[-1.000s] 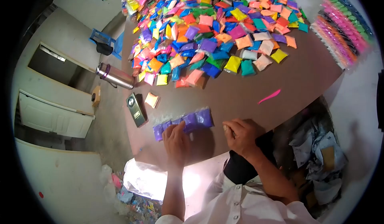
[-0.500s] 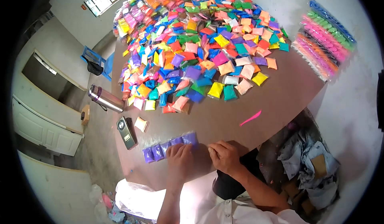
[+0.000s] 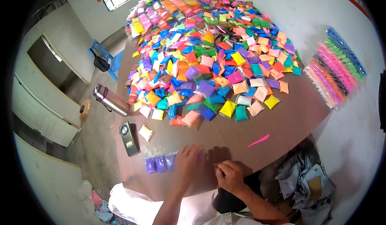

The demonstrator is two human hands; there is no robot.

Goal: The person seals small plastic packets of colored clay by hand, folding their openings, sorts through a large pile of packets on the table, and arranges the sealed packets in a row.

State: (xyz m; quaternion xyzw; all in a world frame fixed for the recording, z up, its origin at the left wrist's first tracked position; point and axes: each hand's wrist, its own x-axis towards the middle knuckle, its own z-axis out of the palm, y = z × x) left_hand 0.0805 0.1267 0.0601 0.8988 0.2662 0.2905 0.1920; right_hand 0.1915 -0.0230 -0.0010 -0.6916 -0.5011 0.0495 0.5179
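A short row of small purple packets (image 3: 161, 164) in clear wrappers lies near the front edge of the table. My left hand (image 3: 189, 162) is over the right end of this row, its fingers smeared by motion. A bit of purple shows beside those fingers, and whatever lies beneath the hand is hidden. To its right, my right hand (image 3: 230, 176) is closed just above the table edge, thumb and fingertips pressed together. What it pinches, if anything, is too small to make out.
A large heap of colourful packets (image 3: 209, 72) covers the back of the table (image 3: 217, 134). A pink plastic knife-like tool (image 3: 258, 141) lies at right. A dark phone-like device (image 3: 128, 138), a cream packet (image 3: 145, 132) and a steel flask (image 3: 111, 100) are at left. Bundled colourful packs (image 3: 335, 66) stand by the wall.
My left hand has moved right along the purple row, and fewer purple packets show. My right hand stays closed near the table edge. The whole view has shifted a little.
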